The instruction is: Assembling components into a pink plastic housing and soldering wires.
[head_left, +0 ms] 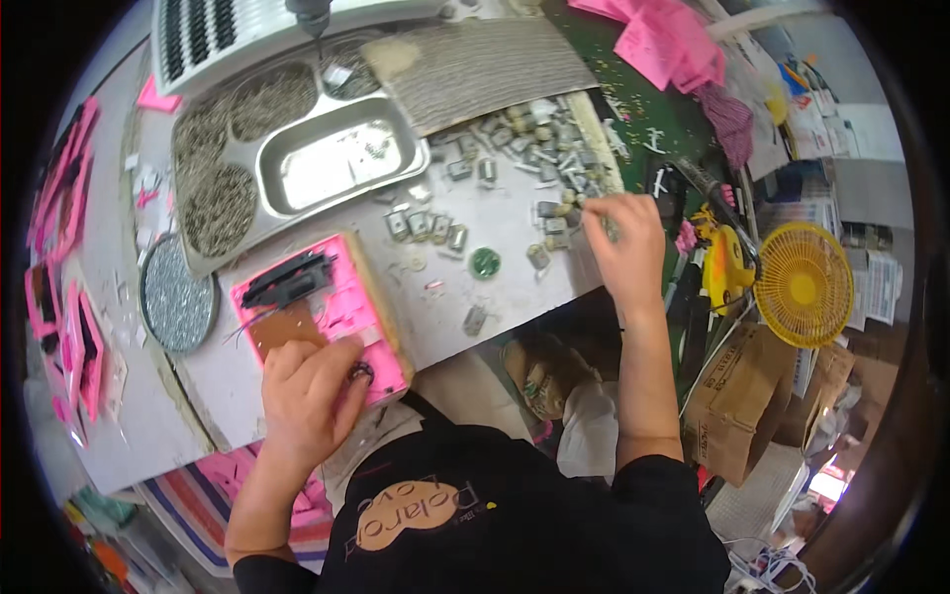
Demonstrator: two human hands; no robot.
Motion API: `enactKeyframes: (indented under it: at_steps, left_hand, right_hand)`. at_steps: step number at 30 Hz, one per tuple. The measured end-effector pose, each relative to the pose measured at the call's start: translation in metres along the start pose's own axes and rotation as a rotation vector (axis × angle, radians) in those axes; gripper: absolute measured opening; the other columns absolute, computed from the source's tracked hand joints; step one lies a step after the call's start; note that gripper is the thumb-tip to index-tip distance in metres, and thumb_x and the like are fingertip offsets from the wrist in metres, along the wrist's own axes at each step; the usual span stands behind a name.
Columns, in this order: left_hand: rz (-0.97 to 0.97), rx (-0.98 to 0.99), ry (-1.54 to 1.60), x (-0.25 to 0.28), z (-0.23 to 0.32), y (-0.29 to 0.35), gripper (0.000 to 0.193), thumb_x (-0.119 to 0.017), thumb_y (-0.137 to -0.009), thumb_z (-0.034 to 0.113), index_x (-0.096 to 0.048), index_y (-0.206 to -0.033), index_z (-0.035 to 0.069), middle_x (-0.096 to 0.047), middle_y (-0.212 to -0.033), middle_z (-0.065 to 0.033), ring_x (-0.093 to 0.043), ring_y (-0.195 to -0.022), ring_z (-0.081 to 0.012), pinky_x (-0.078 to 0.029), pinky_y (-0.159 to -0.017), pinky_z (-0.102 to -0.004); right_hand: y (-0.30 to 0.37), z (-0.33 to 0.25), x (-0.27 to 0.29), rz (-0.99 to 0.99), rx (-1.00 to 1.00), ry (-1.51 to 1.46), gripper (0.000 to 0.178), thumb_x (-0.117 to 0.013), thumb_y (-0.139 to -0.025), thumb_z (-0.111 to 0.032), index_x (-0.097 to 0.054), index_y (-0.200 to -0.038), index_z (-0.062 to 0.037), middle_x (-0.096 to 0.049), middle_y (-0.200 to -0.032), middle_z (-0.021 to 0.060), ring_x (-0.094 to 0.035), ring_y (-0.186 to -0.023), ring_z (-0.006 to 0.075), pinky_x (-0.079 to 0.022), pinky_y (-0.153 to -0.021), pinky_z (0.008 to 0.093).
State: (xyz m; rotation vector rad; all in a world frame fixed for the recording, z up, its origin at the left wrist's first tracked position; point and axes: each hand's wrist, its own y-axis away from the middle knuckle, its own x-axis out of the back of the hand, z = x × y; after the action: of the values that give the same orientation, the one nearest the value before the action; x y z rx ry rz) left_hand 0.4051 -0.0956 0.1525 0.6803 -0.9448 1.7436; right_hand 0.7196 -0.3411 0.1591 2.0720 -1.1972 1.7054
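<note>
Two bare hands work over a cluttered pale surface, seen from above. The left hand presses down on the near end of a pink block-shaped fixture, fingers curled over its lower edge; a brown board and a black part lie on top of the fixture, just beyond the knuckles. Whether this grip closes round anything small under the fingers cannot be told.

The right hand reaches out to the far right edge of the surface, its fingertips pinched together at the fringe of a heap of small grey metal components. The pinch is nearly closed, but what, if anything, it has picked up is too small to make out.

Between the hands, a short row of similar components sits beside a round green disc. A steel compartment tray lies beyond the fixture, its outer wells filled with fine grey parts and its middle well almost bare. A round glittering grey dish rests to the left of the fixture. Off the surface to the right stand a yellow fan and a cardboard box, and pink cloth is bunched at the far edge.
</note>
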Motion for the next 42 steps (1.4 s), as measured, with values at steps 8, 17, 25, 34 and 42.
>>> enactKeyframes:
  at_steps: [8, 17, 25, 34, 42]
  left_hand:
    - [-0.036, 0.006, -0.057, 0.000, 0.010, -0.001, 0.039, -0.080, -0.073, 0.006, -0.068, -0.110, 0.006, -0.071, -0.101, -0.0063, -0.058, -0.084, -0.0252, -0.042, -0.081, -0.0407]
    - [0.006, 0.156, 0.330, 0.010, 0.032, -0.070, 0.031, -0.077, -0.080, 0.001, -0.068, -0.109, 0.001, -0.069, -0.092, -0.0096, -0.059, -0.065, -0.0204, -0.045, -0.058, -0.0325]
    - [-0.585, 0.443, 0.836, 0.002, 0.041, -0.119, 0.028, -0.074, -0.093, 0.012, -0.066, -0.117, 0.000, -0.068, -0.083, -0.0021, -0.058, -0.071, -0.0033, -0.047, -0.061, -0.0234]
    - [-0.596, 0.318, 0.439, 0.007, -0.004, -0.217, 0.030, -0.073, -0.094, 0.027, -0.074, -0.106, -0.001, -0.072, -0.081, -0.0080, -0.064, -0.069, -0.0117, -0.052, -0.065, -0.0309]
    - [0.153, 0.304, -0.099, -0.034, -0.125, -0.295, 0.023, -0.069, -0.088, 0.022, -0.077, -0.101, 0.006, -0.075, -0.094, -0.0168, -0.071, -0.091, -0.0347, -0.055, -0.086, -0.0441]
  right_hand:
    - [-0.060, 0.017, -0.025, -0.118, -0.008, 0.136, 0.016, -0.076, -0.077, -0.021, -0.074, -0.089, -0.0102, -0.071, -0.093, 0.0074, -0.061, -0.098, 0.0320, -0.050, -0.084, 0.0424]
    - [-0.041, -0.021, -0.011, 0.011, -0.272, -0.667, 0.012, -0.068, -0.096, -0.010, -0.067, -0.087, -0.0024, -0.068, -0.077, 0.0025, -0.061, -0.066, 0.0094, -0.046, -0.061, 0.0255]
    - [0.034, -0.079, -0.008, -0.587, -0.263, -1.438, 0.010, -0.074, -0.093, -0.007, -0.066, -0.094, -0.0008, -0.069, -0.087, 0.0050, -0.066, -0.078, 0.0104, -0.054, -0.070, 0.0247]
    - [0.040, -0.053, 0.000, -0.676, -0.257, -1.635, 0.015, -0.077, -0.085, 0.004, -0.063, -0.088, -0.0011, -0.062, -0.098, 0.0062, -0.060, -0.092, 0.0135, -0.050, -0.082, 0.0279]
    - [0.046, -0.050, -0.017, -0.684, -0.397, -1.860, 0.021, -0.076, -0.085, 0.008, -0.059, -0.090, -0.0016, -0.057, -0.100, 0.0061, -0.056, -0.093, 0.0129, -0.046, -0.084, 0.0275]
